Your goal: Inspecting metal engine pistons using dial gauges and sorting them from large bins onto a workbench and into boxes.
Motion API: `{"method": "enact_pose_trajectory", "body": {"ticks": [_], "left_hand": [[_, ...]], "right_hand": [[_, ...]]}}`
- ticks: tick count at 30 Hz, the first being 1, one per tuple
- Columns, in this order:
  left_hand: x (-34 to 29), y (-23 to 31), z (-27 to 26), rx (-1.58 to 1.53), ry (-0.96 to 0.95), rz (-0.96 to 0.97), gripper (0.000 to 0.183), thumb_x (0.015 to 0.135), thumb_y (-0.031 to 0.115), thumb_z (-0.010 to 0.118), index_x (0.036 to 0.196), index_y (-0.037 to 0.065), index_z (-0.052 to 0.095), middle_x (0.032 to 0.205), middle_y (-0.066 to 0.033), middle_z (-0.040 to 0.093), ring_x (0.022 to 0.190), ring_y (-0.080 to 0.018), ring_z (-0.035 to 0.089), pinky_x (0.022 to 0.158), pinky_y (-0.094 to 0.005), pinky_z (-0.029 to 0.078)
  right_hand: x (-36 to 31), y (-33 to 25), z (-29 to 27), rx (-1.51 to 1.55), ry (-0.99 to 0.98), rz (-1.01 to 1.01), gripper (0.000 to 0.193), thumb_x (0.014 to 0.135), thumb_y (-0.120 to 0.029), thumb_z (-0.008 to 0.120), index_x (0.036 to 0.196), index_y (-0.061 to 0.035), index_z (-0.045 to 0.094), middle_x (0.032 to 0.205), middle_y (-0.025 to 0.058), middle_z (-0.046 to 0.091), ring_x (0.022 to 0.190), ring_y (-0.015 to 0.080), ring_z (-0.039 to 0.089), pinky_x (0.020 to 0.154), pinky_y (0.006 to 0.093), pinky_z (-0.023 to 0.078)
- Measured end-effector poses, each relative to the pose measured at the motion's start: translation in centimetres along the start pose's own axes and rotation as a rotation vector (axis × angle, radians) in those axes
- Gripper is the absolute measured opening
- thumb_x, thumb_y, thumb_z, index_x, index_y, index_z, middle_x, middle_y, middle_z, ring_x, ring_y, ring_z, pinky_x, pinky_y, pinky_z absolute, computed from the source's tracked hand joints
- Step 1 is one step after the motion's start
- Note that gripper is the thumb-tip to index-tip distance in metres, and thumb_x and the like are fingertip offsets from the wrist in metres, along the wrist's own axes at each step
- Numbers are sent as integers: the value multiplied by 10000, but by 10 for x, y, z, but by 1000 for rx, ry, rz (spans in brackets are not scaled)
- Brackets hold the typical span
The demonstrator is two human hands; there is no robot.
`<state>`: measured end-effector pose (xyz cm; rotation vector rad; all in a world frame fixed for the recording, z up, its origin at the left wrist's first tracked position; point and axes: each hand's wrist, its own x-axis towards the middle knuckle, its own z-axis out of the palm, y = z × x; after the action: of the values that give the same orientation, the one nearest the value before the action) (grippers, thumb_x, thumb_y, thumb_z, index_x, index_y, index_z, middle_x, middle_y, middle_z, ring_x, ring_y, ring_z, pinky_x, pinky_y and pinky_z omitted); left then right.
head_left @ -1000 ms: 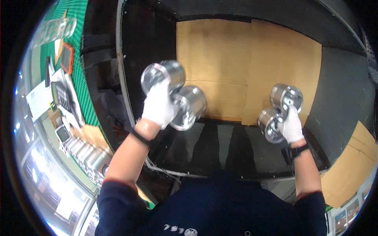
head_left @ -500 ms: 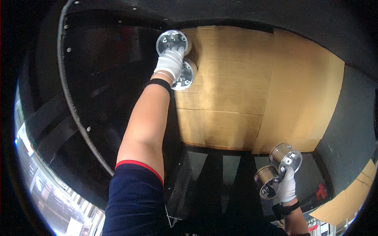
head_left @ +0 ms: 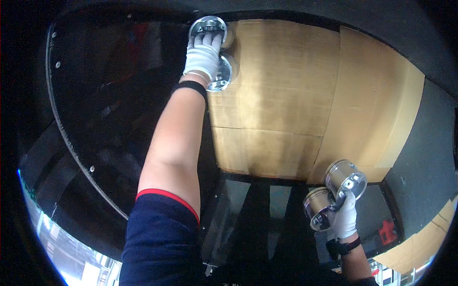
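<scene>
At the far left corner of the cardboard sheet, the left hand reaches out at full stretch, gloved fingers curled over two shiny metal cylinders, which look to be touching the sheet. Setting them down flat and snug in the corner before letting go seems wise. Near the body, the right hand pinches two more cylinders by their rims, clear of the sheet's near edge.

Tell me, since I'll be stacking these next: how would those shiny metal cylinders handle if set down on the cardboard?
The metal cylinders look thick-walled and polished, so probably heavy for their size and slippery in the gloved right hand. Being round, they would likely roll if laid sideways on the cardboard sheet, steadier on end.
</scene>
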<state>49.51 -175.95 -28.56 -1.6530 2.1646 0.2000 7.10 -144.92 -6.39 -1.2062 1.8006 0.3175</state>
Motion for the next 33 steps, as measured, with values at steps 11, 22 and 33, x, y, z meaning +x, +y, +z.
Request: {"method": "enact_pose_trajectory", "body": {"ticks": [11, 22, 33], "left_hand": [[-71, 72, -34, -257, -395, -109, 371, 886, 114, 507, 1249, 70, 572, 1296, -182, 570, 1222, -365, 533, 1053, -477, 401], [-367, 301, -252, -616, 19, -261, 525, 837, 108, 655, 1312, -37, 487, 1372, -259, 470, 1317, -434, 410, 1094, -485, 377], [-636, 416, -367, -525, 78, -851, 521, 792, 213, 725, 1191, -66, 541, 950, -186, 660, 831, -302, 676, 780, -367, 538]], "right_hand": [[-6, 2, -9, -138, 201, -332, 715, 675, -45, 742, 1313, -45, 420, 1136, 279, 614, 802, 474, 655, 694, 484, 557], [21, 40, -3, 12, 23, -573, 551, 780, -106, 675, 1266, -44, 423, 911, 264, 646, 796, 463, 650, 672, 506, 528], [16, 45, -11, 66, -33, -622, 352, 995, -246, 335, 1216, -42, 519, 1144, 284, 615, 1005, 473, 603, 871, 496, 484]]}}
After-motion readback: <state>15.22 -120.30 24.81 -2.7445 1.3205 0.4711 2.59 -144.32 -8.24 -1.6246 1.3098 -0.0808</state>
